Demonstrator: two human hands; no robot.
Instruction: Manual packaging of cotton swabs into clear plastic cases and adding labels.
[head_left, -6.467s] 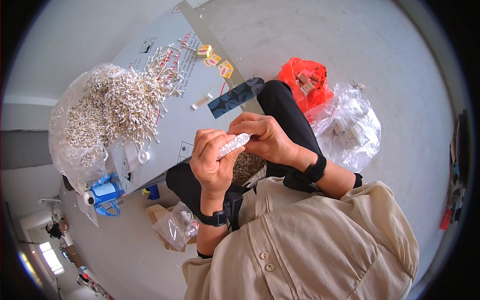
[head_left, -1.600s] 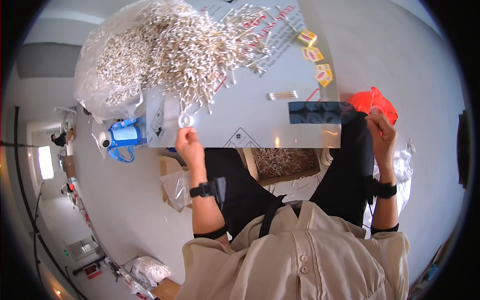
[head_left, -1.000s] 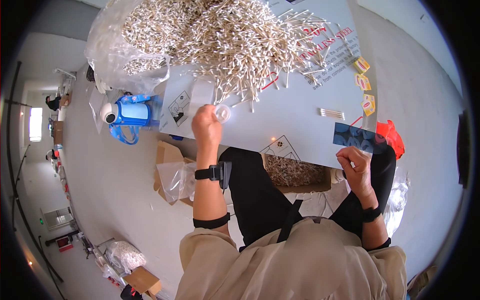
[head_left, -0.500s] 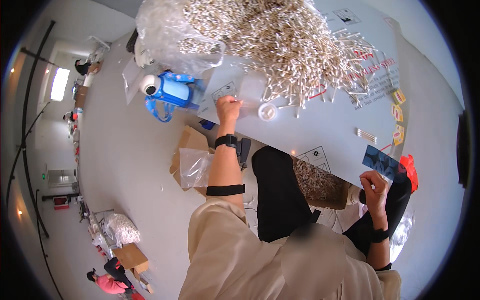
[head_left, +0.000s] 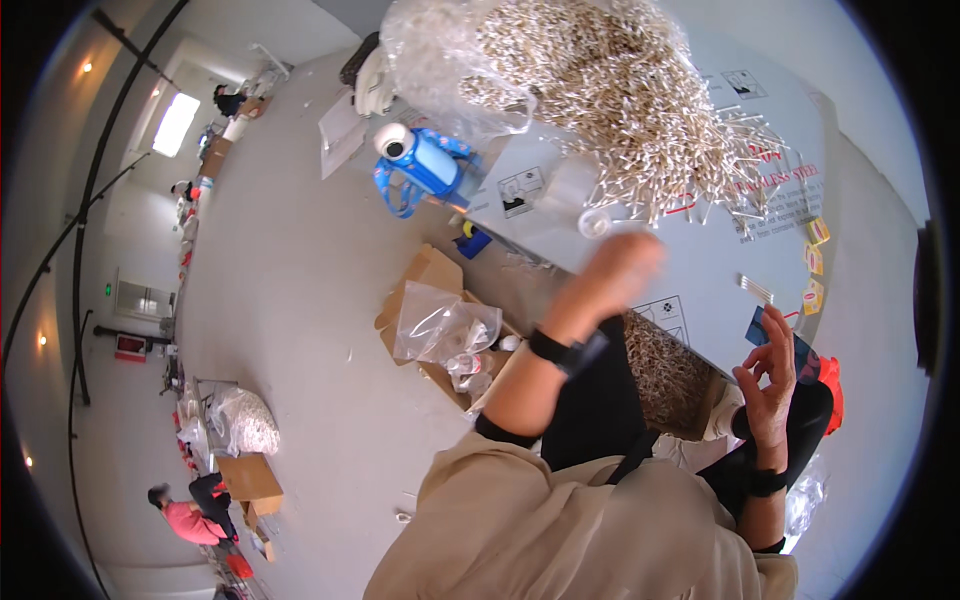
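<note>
Head view: step in hand looks like swab handling, no pick visible. Left hand [head_left: 620, 270] blurred at the near edge of the surface [head_left: 700, 248], beside a round white container [head_left: 594, 222]; can't tell if its fingers are apart or together. Right hand [head_left: 768, 385] raised by a dark patterned strip [head_left: 754, 324], thumb and index bent toward each other; can't tell if they meet or pinch anything. Picking swabs would call for a light pinch. Cotton swabs [head_left: 620, 110]: white-tipped, thin, heaped beside a clear bag [head_left: 430, 60]; short row [head_left: 756, 289] near the strip.
</note>
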